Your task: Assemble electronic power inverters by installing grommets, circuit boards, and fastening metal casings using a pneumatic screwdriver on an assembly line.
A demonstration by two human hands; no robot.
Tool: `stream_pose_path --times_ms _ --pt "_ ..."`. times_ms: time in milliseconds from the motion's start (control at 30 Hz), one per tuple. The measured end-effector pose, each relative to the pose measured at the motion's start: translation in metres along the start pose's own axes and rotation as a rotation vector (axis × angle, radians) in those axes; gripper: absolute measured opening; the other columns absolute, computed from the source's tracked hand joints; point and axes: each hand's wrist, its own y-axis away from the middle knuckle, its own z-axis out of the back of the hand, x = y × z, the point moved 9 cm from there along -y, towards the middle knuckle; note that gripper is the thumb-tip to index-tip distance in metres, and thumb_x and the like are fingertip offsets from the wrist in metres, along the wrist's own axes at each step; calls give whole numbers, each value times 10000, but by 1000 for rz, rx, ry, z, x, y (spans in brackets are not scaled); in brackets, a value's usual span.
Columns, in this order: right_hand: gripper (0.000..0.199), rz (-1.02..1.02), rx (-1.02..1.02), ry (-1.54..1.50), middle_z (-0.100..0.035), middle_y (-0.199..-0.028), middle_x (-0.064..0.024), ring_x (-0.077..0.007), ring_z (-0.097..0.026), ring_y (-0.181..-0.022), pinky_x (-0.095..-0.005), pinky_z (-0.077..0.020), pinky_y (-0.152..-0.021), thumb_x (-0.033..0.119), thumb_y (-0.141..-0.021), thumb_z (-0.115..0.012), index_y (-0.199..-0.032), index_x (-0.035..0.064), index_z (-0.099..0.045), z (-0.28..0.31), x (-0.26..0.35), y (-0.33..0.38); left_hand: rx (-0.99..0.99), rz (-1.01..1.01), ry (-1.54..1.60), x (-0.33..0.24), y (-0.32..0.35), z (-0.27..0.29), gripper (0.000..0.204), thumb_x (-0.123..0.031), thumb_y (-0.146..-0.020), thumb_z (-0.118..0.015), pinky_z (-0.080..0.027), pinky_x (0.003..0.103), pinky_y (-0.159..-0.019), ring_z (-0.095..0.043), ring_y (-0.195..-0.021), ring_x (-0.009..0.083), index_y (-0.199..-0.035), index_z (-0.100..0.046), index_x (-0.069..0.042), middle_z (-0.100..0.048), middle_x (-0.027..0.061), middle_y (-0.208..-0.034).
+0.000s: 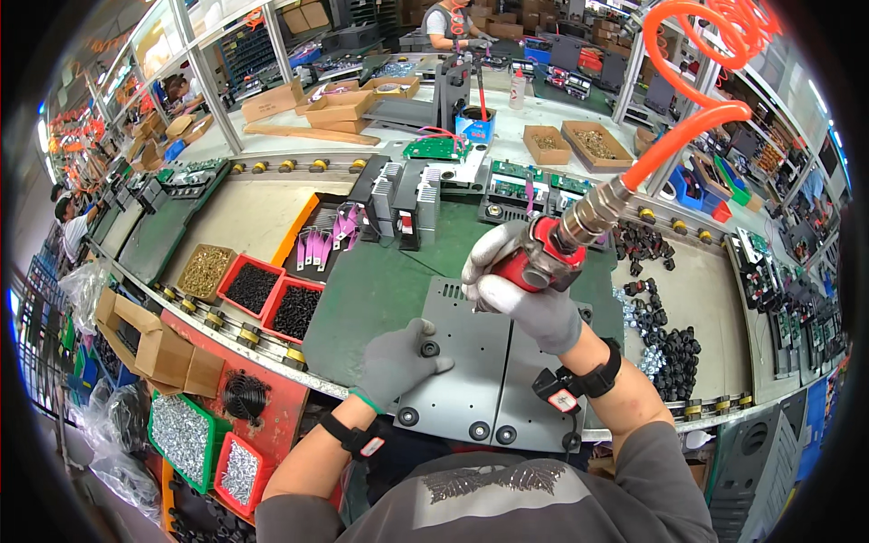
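My gloved right hand [516, 285] is wrapped round a red air screwdriver [536, 258], above the far part of two grey metal plates. An orange coiled air hose [670, 140] runs up from its metal coupling. The tool's tip is hidden by my fingers. On the left metal plate [466, 362], my gloved left hand [398, 362] has its thumb and forefinger on either side of a black rubber foot [430, 349]. More rubber feet, such as one foot [479, 431], sit along the near edges. The right metal plate [536, 398] lies close beside it.
Red bins of black screws [252, 287] and a box of brass-coloured screws [206, 271] stand left. Loose black rubber feet [670, 357] and silvery fasteners [631, 317] lie right. Beyond the green work surface [362, 303] stand finned heatsinks [425, 199]. A person [450, 25] works farther back.
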Motion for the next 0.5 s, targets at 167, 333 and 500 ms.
stream_pose_path --times_ms 167,333,500 --pt "208 -94 -94 -115 -639 -877 -45 -106 -609 -778 -266 -508 -690 -20 -772 -671 -960 34 -598 9 -21 -12 11 20 49 8 -6 6 393 -351 -776 -762 -480 294 -646 -602 -662 153 -1072 -658 -114 -601 33 -713" --pt "210 -158 -132 -64 -619 -905 -74 -126 -624 -783 -246 -498 -612 -6 -816 -607 -1002 69 -546 6 -49 -30 -159 -7 230 11 -50 17 395 -295 -787 -758 -451 296 -603 -528 -617 142 -1141 -669 -143 -534 16 -678" --pt "225 -176 -198 -81 -651 -906 -69 -103 -637 -726 -210 -457 -519 13 -819 -649 -1024 70 -576 7 -76 -45 -92 16 128 19 -86 4 459 -364 -789 -742 -467 325 -628 -588 -669 175 -1202 -650 -185 -580 26 -710"
